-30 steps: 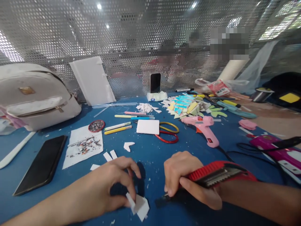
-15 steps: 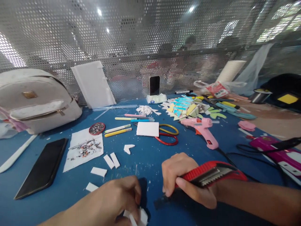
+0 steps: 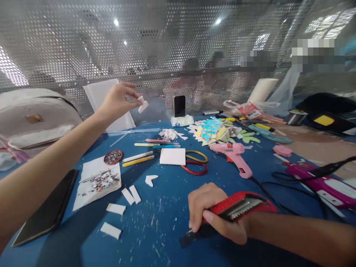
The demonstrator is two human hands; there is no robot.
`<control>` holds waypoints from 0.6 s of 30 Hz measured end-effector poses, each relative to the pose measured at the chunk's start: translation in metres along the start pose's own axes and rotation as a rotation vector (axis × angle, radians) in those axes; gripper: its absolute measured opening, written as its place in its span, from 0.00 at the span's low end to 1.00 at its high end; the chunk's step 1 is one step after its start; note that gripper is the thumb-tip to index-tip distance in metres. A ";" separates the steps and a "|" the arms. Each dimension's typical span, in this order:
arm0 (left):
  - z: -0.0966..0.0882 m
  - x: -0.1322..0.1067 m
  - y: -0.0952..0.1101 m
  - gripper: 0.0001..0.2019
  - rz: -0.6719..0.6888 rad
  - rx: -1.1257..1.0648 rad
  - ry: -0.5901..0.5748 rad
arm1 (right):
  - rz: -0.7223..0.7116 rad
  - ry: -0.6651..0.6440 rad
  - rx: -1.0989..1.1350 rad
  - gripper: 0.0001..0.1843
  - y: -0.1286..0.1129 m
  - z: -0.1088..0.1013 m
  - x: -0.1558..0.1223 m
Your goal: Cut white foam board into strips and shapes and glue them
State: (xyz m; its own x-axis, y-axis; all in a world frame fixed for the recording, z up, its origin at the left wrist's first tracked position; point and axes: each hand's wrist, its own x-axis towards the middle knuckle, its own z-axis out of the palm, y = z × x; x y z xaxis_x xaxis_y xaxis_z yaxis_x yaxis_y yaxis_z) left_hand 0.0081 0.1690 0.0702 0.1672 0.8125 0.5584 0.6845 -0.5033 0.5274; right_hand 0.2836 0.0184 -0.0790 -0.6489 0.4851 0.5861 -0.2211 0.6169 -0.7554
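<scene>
Head view: from here, blue tabletop (image 3: 133, 248) fills the foreground. Red cutter (image 3: 237, 208) sits slanted just over it, gripped in the right hand (image 3: 207, 200), fingers wrapped around. Left hand (image 3: 120, 99) well above the table, fingertips narrow. Four white strips (image 3: 111, 230) flat on table. White scrap (image 3: 143, 106) pinched in left fingertips, mid-air.
</scene>
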 end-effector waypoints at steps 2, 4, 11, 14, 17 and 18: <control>0.003 -0.006 0.004 0.11 0.009 -0.019 -0.006 | 0.000 0.000 0.003 0.19 0.001 0.001 0.000; 0.011 -0.032 0.011 0.11 0.015 -0.062 -0.100 | 0.006 -0.002 0.003 0.20 0.001 0.001 0.000; 0.048 -0.183 0.042 0.06 0.112 -0.075 -0.332 | 0.106 0.065 -0.025 0.22 0.000 -0.007 -0.001; 0.058 -0.228 0.052 0.15 0.439 0.028 -0.331 | 0.234 0.095 -0.009 0.23 0.000 -0.009 -0.002; 0.062 -0.246 0.056 0.16 0.579 0.257 -0.276 | 0.268 0.088 -0.013 0.21 -0.001 -0.009 -0.001; 0.061 -0.248 0.056 0.17 0.562 0.288 -0.291 | 0.250 0.081 -0.033 0.21 -0.002 -0.008 0.000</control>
State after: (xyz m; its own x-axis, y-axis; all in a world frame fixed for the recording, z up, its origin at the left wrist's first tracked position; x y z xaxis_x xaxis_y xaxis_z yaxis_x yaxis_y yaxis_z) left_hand 0.0482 -0.0430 -0.0774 0.7076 0.5175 0.4811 0.5926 -0.8055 -0.0051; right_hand 0.2902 0.0223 -0.0755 -0.6200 0.6721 0.4048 -0.0366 0.4906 -0.8706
